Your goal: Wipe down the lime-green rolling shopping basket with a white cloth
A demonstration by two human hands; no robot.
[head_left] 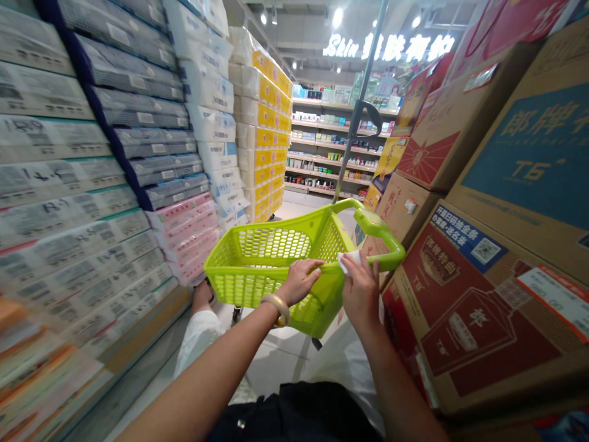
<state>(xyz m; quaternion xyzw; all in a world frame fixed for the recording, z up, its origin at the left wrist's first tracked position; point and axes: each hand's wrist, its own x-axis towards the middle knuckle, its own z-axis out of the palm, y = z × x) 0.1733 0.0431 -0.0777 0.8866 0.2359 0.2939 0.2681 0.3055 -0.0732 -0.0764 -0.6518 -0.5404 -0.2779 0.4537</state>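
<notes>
Between stacked tissue packs (151, 153) and cardboard liquor cartons (483, 307), a lime-green shopping basket (257, 258) stands raised before the person. Left hand (299, 280), a bangle (277, 307) at its wrist, rests with fingers curled over the basket's near rim. Right hand (361, 288) pinches a white cloth (350, 259) against the rim beside the green handle (381, 236).

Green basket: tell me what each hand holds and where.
The left hand grips the green basket by its near rim. The right hand pinches a white cloth against the rim beside the handle.
</notes>
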